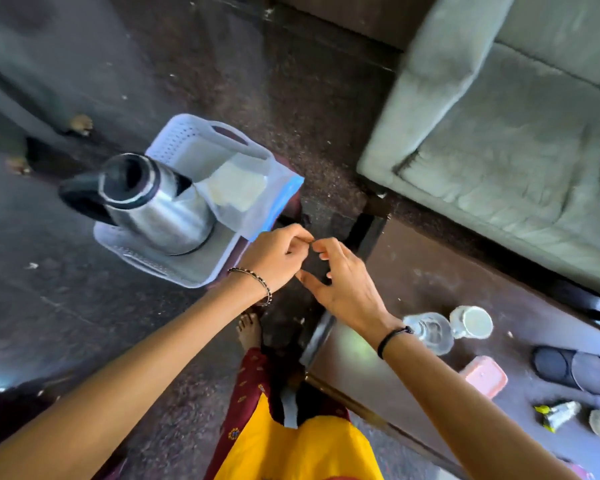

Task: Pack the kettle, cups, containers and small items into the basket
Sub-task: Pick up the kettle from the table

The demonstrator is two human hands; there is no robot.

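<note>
A pale lavender basket (174,271) stands left of centre on a low maroon stand. A steel kettle (160,209) with a black handle and open top stands upright inside it. Beside the kettle a clear zip bag (253,202) with a blue edge and cream contents leans over the basket's right rim. My left hand (274,261) hovers just right of the basket, thumb and forefinger pinched with nothing visible between them. My right hand (343,289) is close beside it, fingers curled apart and holding nothing. A white cup (471,322), a clear jar (430,332) and a pink container (485,375) sit on the table.
The dark wooden table (413,271) at lower right also holds two black round lids (572,368) and a small yellow-and-silver packet (556,414). A grey-green sofa (499,133) fills the upper right. Another person's bare feet (80,124) stand at the upper left on the dark floor.
</note>
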